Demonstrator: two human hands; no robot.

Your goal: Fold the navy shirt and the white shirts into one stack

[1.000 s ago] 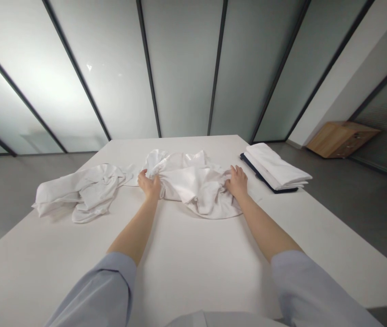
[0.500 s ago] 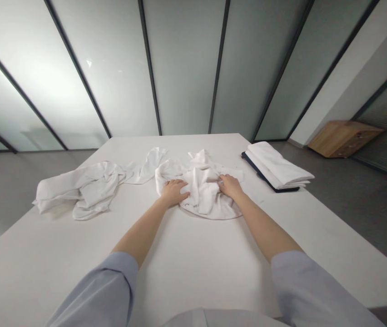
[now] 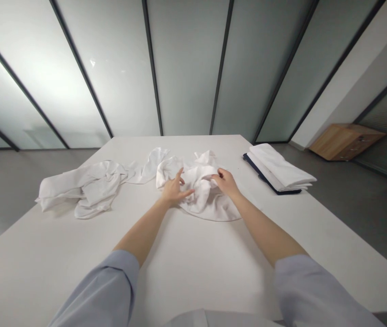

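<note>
- Both hands have shifted in the last half second: the left hand point(image 3: 173, 190) now raises its forefinger where it lay flatter, and the right hand point(image 3: 225, 180) sits slightly farther off, with the right side of the cloth point(image 3: 198, 181) drawn inward.
- Thumb and forefinger of the left hand are spread wide at the cloth's left side; whether its other fingers grip anything, I cannot tell.
- Fingertips of the right hand are narrow, seemingly pinching a fold on the cloth's right side.
- That cloth lies bunched mid-table between the hands, its near hem curving out flatter.
- A pull from the right alone could, I think, twist the bunch or trap a layer underneath, and a pinch so slight may slip.
- One strip point(image 3: 151, 165) of the other cloth point(image 3: 94, 181) lies close enough at far left to get dragged along.
- Smooth and white, the table point(image 3: 200, 263) probably gives little grip; a folded stack point(image 3: 278, 165) rests near its right edge.
- Frosted glass point(image 3: 186, 68) closes the far side; a wooden cabinet point(image 3: 346, 141) stands right, on grey floor point(image 3: 9, 181).
</note>
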